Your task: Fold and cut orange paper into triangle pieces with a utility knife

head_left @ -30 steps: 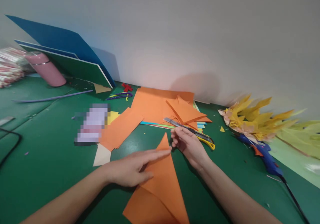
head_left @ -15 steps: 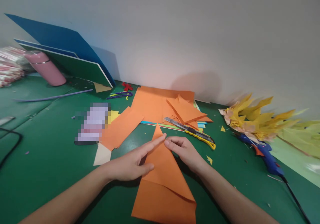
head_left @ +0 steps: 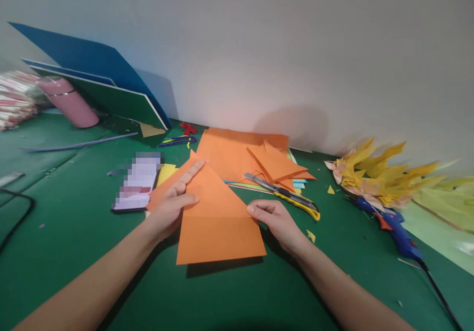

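Note:
A folded sheet of orange paper [head_left: 218, 227], pointed at its far end and broad at the near end, is held a little above the green table, its shadow falling beneath the near edge. Along its left side, my left hand [head_left: 176, 202] grips it, with the thumb and fingers resting on the upper face near the point. My right hand [head_left: 276, 220] pinches the right edge between thumb and curled fingers. Just beyond that hand lies a yellow utility knife [head_left: 289, 195], its blade pointing left. The left hand and raised sheet partly cover another orange paper piece [head_left: 159, 190].
Behind are orange sheets [head_left: 222, 148] with folded orange pieces [head_left: 276, 162] on top. A phone [head_left: 137, 180] lies left, near a pink bottle [head_left: 70, 101] and leaning boards [head_left: 111, 94]. A blue glue gun [head_left: 400, 232] and yellow paper flowers [head_left: 374, 173] are at right.
The orange paper has been lifted and shifted left and away from me, its near edge now off the table. My left hand moved left and farther off with it; my right hand stayed nearly in place.

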`<state>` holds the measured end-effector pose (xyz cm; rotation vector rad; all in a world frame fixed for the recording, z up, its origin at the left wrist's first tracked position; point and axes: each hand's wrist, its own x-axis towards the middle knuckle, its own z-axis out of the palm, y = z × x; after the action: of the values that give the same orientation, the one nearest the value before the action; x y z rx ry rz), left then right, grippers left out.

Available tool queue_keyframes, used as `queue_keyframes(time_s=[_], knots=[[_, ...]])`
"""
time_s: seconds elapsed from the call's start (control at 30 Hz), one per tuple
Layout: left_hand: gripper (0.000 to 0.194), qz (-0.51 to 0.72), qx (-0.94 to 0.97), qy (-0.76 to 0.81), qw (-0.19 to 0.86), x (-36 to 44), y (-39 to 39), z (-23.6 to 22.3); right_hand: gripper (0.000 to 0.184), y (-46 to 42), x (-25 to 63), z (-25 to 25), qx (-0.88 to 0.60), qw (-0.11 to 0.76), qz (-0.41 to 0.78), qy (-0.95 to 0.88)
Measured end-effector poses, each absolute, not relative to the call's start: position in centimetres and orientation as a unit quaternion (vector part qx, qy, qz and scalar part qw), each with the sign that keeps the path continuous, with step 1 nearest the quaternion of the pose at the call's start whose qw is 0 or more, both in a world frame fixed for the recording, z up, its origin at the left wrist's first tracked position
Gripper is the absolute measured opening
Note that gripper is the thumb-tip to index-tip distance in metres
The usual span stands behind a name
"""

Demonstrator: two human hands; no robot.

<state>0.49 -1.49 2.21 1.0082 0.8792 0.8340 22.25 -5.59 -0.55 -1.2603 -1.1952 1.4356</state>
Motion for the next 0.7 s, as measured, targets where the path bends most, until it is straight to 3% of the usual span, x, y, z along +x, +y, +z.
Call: queue_keyframes(time_s=[0.37, 0.5, 0.7], knots=[[0.091, 0.436, 0.461, 0.408, 0.656, 0.7, -1.4, 1.4, 0.035, -5.5, 22.8, -1.9, -0.475, 0.524, 0.618, -0.343], [0.091, 0.487, 0.488, 0.392, 0.609, 1.0, -1.3, 0.8, 0.051, -5.4, 23.3, -2.4, -0.42, 0.556, 0.619, -0.364], [0.096, 0.519, 0.501, 0.382, 0.578, 2.8, -2.8, 0.2, 0.07, -6.2, 22.2, -2.6, -0.39, 0.532, 0.623, -0.422]])
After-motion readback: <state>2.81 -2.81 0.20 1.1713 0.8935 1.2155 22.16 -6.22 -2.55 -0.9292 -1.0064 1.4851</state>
